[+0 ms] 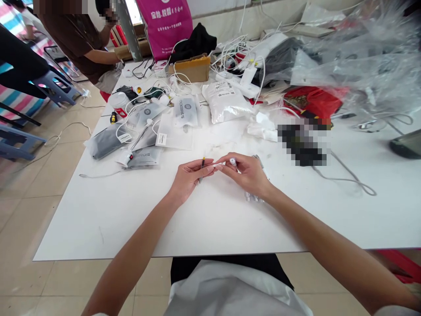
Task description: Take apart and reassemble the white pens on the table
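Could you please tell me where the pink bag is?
In the head view, the pink bag is at the top, left of centre, just right of the grey pole, behind the black cloth.

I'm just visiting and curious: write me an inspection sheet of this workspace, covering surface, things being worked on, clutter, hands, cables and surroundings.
Surface: white table, faint marks on top.
Job's things: small white piece between both hands' fingertips; exact nature too small to tell.
Clutter: printed packets, a plump white packet, cardboard box, red bag, heaped clear plastic.
Hands: left hand and right hand both pinching the piece.
Cables: white cables tangled at the back; grey cable looping at right.
Surroundings: tiled floor, blue-grey stools, person in a brown top.
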`<state>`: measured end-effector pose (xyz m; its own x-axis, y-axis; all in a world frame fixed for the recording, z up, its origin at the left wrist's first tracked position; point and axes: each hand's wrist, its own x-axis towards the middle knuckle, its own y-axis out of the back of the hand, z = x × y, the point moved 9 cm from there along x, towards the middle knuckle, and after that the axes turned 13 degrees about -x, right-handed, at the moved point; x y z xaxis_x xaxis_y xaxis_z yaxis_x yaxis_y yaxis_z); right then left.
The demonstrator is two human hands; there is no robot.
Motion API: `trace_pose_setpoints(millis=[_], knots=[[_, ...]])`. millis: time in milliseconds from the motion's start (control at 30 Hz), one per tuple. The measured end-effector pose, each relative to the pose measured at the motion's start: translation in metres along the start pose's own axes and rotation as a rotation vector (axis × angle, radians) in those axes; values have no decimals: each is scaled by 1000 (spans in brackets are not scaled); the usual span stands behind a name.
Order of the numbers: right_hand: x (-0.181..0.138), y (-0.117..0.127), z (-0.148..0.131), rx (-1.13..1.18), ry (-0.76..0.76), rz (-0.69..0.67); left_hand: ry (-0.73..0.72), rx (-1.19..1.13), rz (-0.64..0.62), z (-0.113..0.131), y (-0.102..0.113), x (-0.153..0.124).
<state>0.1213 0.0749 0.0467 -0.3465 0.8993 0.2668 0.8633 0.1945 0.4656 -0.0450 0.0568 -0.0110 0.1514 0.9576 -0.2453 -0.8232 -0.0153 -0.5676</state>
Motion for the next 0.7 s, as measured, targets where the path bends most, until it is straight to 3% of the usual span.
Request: trace_pose_setpoints(millis=[200, 367, 467, 567, 700], knots=[[-5, 35, -25, 79, 215, 326, -18, -44, -40, 7, -5, -2], [-10, 24, -35, 36, 296, 230, -48, -37, -98, 11, -10, -4], [-14, 15, -47, -85, 437, 157, -58, -33, -113, 11, -9, -4], [-18, 17, -56, -196, 562, 214, -64, -31, -98, 12, -6, -3], [-19, 20, -59, -259, 607, 272, -36, -27, -124, 9, -8, -3]])
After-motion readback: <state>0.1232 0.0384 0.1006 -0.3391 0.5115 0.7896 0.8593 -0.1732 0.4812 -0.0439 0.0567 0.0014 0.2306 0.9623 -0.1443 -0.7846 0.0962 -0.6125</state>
